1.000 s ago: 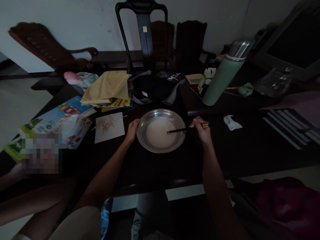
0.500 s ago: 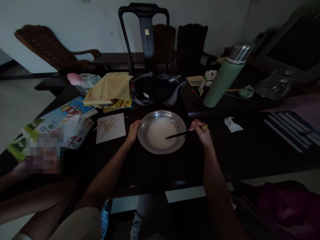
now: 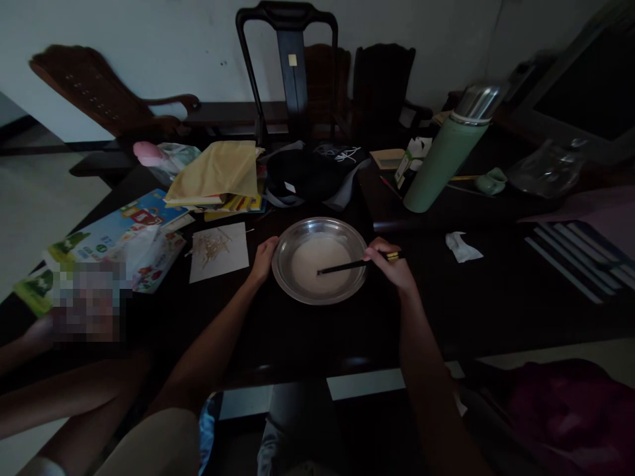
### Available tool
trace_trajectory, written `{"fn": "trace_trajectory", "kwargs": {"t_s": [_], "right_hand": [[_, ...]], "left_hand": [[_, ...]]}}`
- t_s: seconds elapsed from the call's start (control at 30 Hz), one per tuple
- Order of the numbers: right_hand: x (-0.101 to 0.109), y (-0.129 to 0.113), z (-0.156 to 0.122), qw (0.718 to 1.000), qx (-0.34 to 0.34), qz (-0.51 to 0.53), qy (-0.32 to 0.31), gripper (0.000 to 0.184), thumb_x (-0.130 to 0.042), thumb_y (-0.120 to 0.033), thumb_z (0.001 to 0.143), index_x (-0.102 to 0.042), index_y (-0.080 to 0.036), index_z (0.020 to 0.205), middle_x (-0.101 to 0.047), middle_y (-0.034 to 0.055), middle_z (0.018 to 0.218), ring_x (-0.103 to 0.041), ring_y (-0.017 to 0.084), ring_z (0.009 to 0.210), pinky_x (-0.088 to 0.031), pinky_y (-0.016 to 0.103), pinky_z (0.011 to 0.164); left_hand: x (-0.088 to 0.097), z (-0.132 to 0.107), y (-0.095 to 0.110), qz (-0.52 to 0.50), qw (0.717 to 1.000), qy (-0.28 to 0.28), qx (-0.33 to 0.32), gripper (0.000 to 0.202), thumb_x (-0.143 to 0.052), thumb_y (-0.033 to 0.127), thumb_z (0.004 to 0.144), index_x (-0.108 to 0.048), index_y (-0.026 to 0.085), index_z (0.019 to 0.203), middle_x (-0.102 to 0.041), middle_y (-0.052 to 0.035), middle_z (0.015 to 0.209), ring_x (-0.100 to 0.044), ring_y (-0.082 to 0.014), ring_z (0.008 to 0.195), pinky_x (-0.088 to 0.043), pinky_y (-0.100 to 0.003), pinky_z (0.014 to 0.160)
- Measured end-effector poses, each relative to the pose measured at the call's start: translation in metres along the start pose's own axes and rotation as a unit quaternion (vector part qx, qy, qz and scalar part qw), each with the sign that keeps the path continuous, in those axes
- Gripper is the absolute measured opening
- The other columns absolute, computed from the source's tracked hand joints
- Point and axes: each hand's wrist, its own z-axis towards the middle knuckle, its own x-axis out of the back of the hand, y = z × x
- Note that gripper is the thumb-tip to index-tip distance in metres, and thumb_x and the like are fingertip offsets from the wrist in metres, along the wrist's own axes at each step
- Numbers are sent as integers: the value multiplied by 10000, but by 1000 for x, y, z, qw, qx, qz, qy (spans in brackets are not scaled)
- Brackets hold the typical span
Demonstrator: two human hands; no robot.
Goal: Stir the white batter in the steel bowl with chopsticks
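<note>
A wide metal basin (image 3: 284, 281) stands on the dark table, holding a pale, milky mixture (image 3: 327, 254). At its left rim, my left hand (image 3: 264, 258) grips the edge with closed fingers. My right hand (image 3: 389, 261) is closed around dark chopsticks (image 3: 342, 267) with gold-coloured ends. They slant down to the left over the basin's right rim, and their tips dip into the mixture. Whether there is one stick or two pressed together is hard to see. Left of the basin, a sheet of white paper (image 3: 238, 266) carries a pile of cotton swabs (image 3: 213, 246).
A tall green thermos (image 3: 441, 168) stands back right, near a crumpled tissue (image 3: 464, 248) and stacked books (image 3: 575, 254). Behind the basin lie a black bag (image 3: 312, 175) and a yellow folder pile (image 3: 215, 172). At left, another person's arm (image 3: 24, 344) rests by colourful packaging (image 3: 114, 238).
My right hand has shifted left toward the basin, and the chopstick tips have moved left through the mixture. My left hand stays on the rim.
</note>
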Motion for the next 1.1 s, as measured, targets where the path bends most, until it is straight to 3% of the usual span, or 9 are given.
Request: {"fn": "trace_trajectory", "kwargs": {"t_s": [0.07, 0.2, 0.27, 0.47, 0.67, 0.83, 0.9, 1.03, 1.1], "right_hand": [[-4, -1, 2, 1000, 16, -19, -9, 365, -632, -525, 897, -683, -245, 669, -664, 10, 706, -616, 183, 730, -459, 343, 713], [6, 4, 1, 996, 9, -28, 89, 412, -598, -526, 918, -650, -242, 624, -607, 0, 643, -575, 179, 689, -446, 345, 707], [10, 5, -2, 994, -4, -3, 110, 455, -580, -539, 924, -636, -238, 588, -569, -2, 622, -558, 173, 662, -442, 343, 691], [-5, 0, 2, 1000, 9, -16, 7, 424, -608, -575, 895, -674, -243, 640, -637, 14, 679, -600, 185, 714, -462, 350, 710], [8, 5, -1, 992, -26, -4, 120, 484, -573, -587, 910, -630, -238, 580, -576, 0, 629, -565, 176, 673, -451, 351, 711], [-2, 3, 1, 1000, -15, -3, 12, 436, -606, -595, 885, -686, -250, 632, -636, 14, 692, -602, 187, 715, -470, 356, 713], [-5, 3, 3, 1000, -1, -27, 4, 403, -617, -590, 881, -693, -256, 670, -668, 16, 720, -613, 194, 747, -474, 362, 737], [6, 7, 2, 993, -18, -42, 107, 465, -570, -606, 902, -641, -246, 616, -610, 3, 635, -577, 188, 696, -461, 358, 733], [10, 8, 0, 991, -37, -20, 127, 498, -551, -604, 913, -621, -239, 580, -581, 1, 611, -569, 183, 669, -461, 358, 728]], "left_hand": [[0, -1, 2, 9, 1000, 6, 3, 343, -585, 479, 782, -484, 204, 604, -432, 45, 565, -366, -113, 559, -314, -244, 523], [-1, -1, 5, 8, 1000, 10, 8, 345, -581, 463, 793, -472, 204, 592, -416, 49, 551, -362, -112, 551, -316, -243, 524], [-2, -1, 6, 5, 1000, 16, 12, 337, -587, 453, 793, -481, 201, 597, -427, 49, 554, -367, -111, 551, -323, -242, 528], [0, -1, 5, 25, 1000, 10, 1, 362, -591, 477, 793, -477, 205, 583, -421, 45, 546, -371, -116, 555, -325, -243, 522], [0, 0, 2, 7, 1000, 7, 4, 349, -596, 489, 781, -490, 205, 608, -433, 48, 561, -377, -112, 557, -335, -239, 522], [-1, -1, 4, 15, 1000, 10, 10, 347, -594, 471, 800, -491, 203, 604, -440, 46, 556, -392, -116, 550, -334, -246, 519], [-2, -1, 5, 15, 1000, 11, 10, 348, -591, 457, 810, -484, 203, 597, -432, 48, 551, -386, -114, 544, -333, -246, 521], [-2, -1, 6, 9, 1000, 19, 14, 336, -584, 431, 815, -492, 198, 591, -436, 46, 549, -380, -112, 545, -334, -244, 524], [-2, -1, 6, 7, 1000, 17, 12, 335, -579, 419, 815, -485, 197, 582, -431, 46, 548, -375, -109, 545, -328, -242, 521]]}}
